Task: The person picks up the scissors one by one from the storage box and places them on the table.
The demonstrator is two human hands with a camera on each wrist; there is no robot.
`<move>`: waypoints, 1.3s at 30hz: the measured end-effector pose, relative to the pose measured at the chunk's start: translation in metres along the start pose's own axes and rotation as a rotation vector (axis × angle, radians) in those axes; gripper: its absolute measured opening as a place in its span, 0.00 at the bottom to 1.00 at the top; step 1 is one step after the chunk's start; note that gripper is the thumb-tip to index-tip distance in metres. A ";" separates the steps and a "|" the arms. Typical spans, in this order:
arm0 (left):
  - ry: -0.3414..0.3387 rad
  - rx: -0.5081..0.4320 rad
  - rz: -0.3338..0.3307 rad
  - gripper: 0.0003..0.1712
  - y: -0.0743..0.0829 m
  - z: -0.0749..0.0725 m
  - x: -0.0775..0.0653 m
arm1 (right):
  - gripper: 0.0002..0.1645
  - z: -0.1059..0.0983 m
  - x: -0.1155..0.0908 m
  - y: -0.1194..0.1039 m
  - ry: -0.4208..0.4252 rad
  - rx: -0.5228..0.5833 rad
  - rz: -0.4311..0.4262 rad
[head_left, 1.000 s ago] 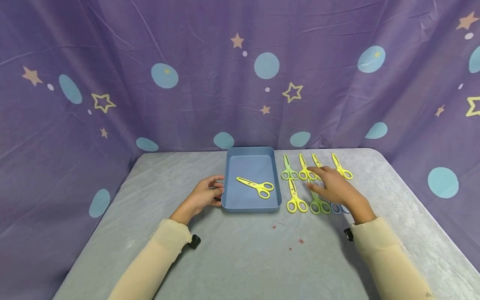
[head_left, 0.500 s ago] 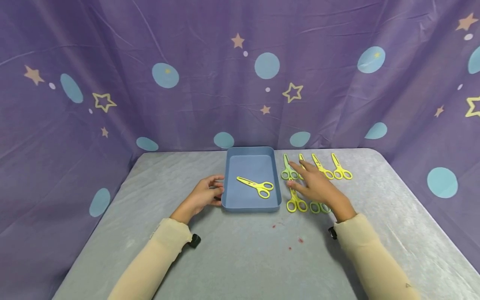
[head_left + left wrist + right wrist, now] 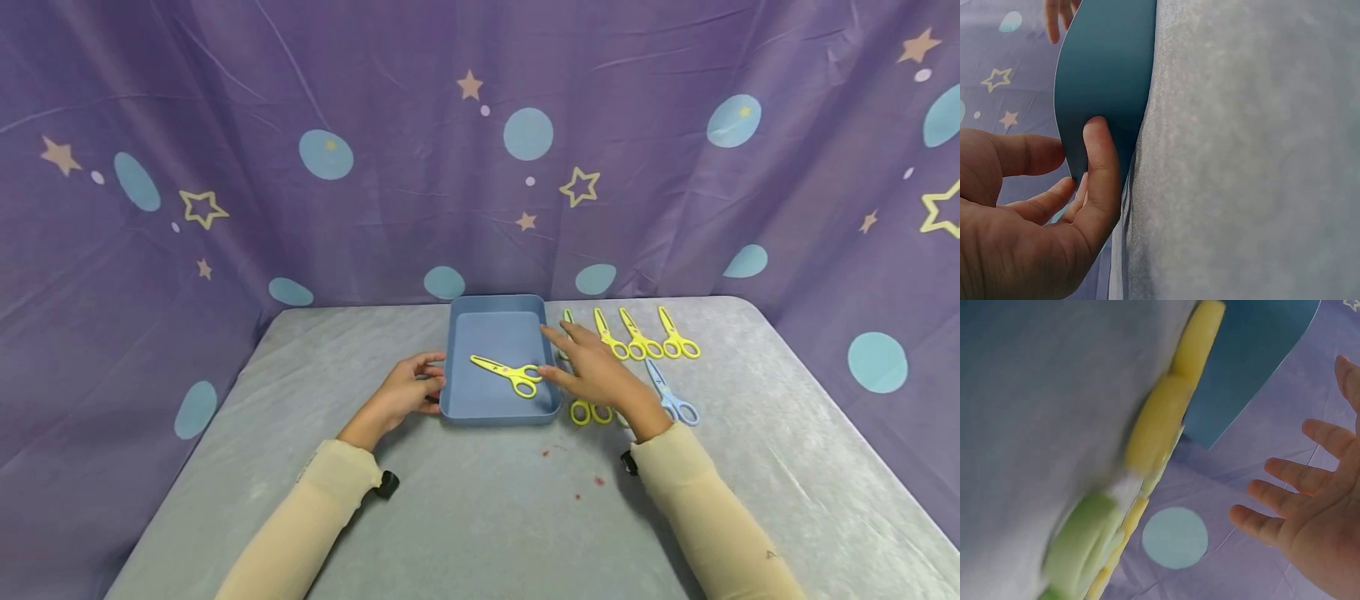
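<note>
A blue-grey rectangular tray (image 3: 495, 328) holds one pair of yellow scissors (image 3: 498, 367). Beside its left wall is my left hand (image 3: 405, 389), and the left wrist view has the fingertips against the tray side (image 3: 1104, 69) with the fingers loosely bent. My right hand (image 3: 600, 373) hovers at the tray's right rim, palm down, its spread fingers (image 3: 1291, 503) holding nothing. Under and behind it, several scissors are partly covered: yellow handles (image 3: 591, 412) show below the palm. Green handles (image 3: 1085, 540) appear blurred in the right wrist view.
Along the table's back edge lie three yellow scissors, the rightmost (image 3: 678, 337) being nearest the corner. Light blue scissors (image 3: 670, 393) rest just right of my right wrist. A purple star-patterned curtain (image 3: 375, 150) stands behind the grey table (image 3: 465, 517).
My right hand has swept left, from over the scissors to the tray's right rim, uncovering the blue scissors and the back-row yellow ones. My left hand stays at the tray.
</note>
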State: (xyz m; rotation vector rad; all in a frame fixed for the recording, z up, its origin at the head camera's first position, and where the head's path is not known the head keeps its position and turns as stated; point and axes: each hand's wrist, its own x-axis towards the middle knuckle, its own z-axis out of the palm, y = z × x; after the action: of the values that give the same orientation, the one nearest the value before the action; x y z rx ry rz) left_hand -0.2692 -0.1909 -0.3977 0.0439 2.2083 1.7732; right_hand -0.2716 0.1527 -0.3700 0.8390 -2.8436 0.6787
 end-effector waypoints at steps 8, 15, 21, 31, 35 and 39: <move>-0.006 0.001 -0.001 0.30 0.001 0.000 0.000 | 0.44 0.005 0.012 -0.016 -0.041 0.009 -0.039; -0.009 0.006 0.009 0.30 0.002 -0.001 -0.001 | 0.43 0.003 0.022 -0.030 -0.060 0.049 -0.045; -0.017 0.007 0.017 0.30 -0.002 -0.001 0.000 | 0.43 0.004 0.031 -0.039 -0.079 0.052 -0.069; -0.012 -0.004 0.014 0.30 0.000 0.000 0.000 | 0.41 0.007 0.044 -0.053 -0.119 0.096 -0.075; -0.010 -0.007 0.007 0.30 0.001 0.000 0.000 | 0.43 0.012 0.044 -0.054 -0.158 0.090 -0.070; -0.013 -0.005 -0.001 0.30 0.000 0.000 0.000 | 0.47 0.018 0.043 -0.053 -0.241 0.072 -0.037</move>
State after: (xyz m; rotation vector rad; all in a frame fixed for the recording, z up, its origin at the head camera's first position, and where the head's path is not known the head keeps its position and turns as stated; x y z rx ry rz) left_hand -0.2689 -0.1910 -0.3971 0.0533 2.1950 1.7728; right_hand -0.2786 0.0835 -0.3564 1.0486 -3.0207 0.7249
